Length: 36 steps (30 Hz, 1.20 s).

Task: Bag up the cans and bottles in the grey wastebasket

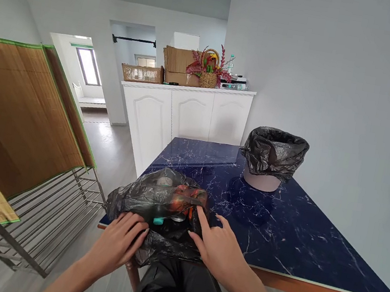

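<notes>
A thin, see-through black plastic bag lies on its side at the near edge of the blue marble-patterned tabletop, in the lower middle of the frame, its mouth towards the person. Rounded red-orange items show through the film, and a teal cap sits beside a round metallic end at the mouth.

The left hand has its fingers bent over the bag's left rim; whether they pinch the film cannot be told. The right hand is spread fairly wide, thumb well away from the index finger, which touches the film at the right.

Film this thin would probably tear if tugged with fingertips or nails, so the rim is best taken in gathered folds and eased back evenly on both sides. Keeping the mouth raised a little should stop round contents rolling towards the near edge.

No brand or lettering can be read on the bag or what it holds. At upper middle, the brown cardboard boxes and clear plastic bottle are too small to read. The pale bin with a black liner, right of centre, shows no writing.
</notes>
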### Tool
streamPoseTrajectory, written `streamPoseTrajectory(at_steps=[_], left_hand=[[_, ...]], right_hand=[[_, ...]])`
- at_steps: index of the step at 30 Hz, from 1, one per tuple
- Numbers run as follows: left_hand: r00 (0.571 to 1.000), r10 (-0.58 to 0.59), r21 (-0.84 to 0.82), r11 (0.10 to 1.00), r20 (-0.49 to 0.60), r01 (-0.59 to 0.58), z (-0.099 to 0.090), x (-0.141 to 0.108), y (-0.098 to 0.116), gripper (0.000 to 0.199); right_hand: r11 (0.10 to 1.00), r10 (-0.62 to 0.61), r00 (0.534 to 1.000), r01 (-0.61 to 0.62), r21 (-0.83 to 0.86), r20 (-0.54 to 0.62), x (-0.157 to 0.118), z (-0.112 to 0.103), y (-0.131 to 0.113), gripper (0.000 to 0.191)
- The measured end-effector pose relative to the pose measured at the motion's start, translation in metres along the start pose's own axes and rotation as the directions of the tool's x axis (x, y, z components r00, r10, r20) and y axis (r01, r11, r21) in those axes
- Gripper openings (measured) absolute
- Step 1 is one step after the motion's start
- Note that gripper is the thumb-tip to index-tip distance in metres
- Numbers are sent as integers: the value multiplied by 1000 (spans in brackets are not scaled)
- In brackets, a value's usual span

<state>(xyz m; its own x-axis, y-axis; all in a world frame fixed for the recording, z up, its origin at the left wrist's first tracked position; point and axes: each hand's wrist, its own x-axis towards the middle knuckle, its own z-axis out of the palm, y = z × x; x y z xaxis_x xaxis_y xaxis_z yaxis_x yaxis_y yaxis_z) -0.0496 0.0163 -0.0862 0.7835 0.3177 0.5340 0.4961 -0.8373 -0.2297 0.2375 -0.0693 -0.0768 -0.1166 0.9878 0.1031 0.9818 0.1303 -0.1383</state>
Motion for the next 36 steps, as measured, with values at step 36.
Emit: streamPoseTrajectory(at_steps=[36], left_hand=[[851, -474, -672, 709, -225, 216, -60, 103, -8, 30]], right_hand=[[945, 192, 927, -87, 315, -322, -57, 28, 88, 63]])
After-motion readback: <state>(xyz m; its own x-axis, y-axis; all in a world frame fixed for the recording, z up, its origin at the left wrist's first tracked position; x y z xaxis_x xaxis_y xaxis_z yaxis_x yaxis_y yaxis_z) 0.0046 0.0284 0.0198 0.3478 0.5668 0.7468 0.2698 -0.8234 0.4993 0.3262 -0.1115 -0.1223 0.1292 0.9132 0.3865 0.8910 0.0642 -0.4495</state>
